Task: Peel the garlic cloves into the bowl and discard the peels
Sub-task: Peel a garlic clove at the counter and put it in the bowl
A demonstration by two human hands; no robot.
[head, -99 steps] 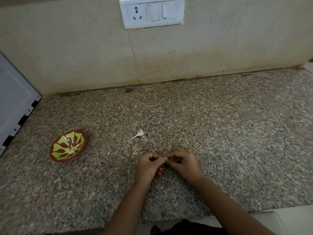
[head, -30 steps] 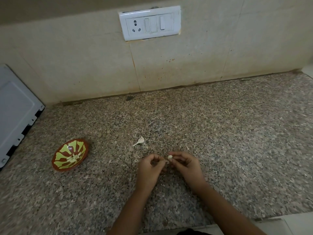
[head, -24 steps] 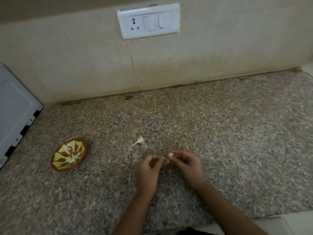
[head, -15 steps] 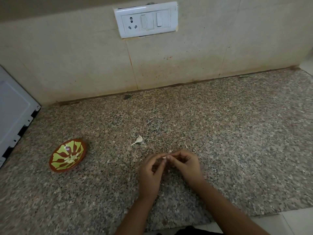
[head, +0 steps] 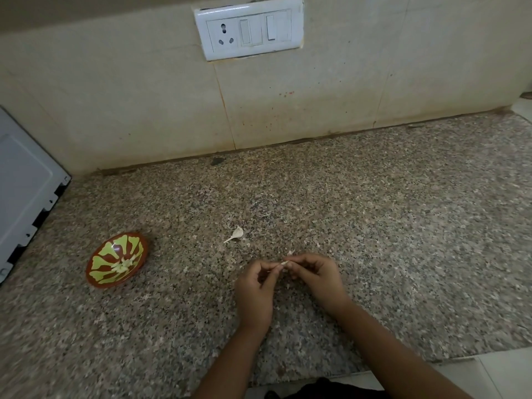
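My left hand (head: 254, 286) and my right hand (head: 315, 273) meet low over the speckled granite counter (head: 374, 226), fingers curled. Between their fingertips they pinch a small pale garlic clove (head: 284, 263) with a thin strip of peel; most of it is hidden by the fingers. A red bowl with a green pattern (head: 95, 276) sits to the left and holds several peeled cloves (head: 123, 265). A lone white garlic clove with a thin tail (head: 236, 234) lies on the counter just beyond my hands. Small peel flakes (head: 290, 251) lie near my fingertips.
A white appliance panel (head: 23, 185) leans at the far left. A tiled wall with a white socket and switch plate (head: 249, 27) rises behind. The counter's front edge (head: 403, 362) runs near the bottom, with pale floor at the lower right.
The view shifted a little as my head moved. The white clove that showed above my right fingertips is now tucked between both hands' fingers, with a strip of peel drawn out to the left.
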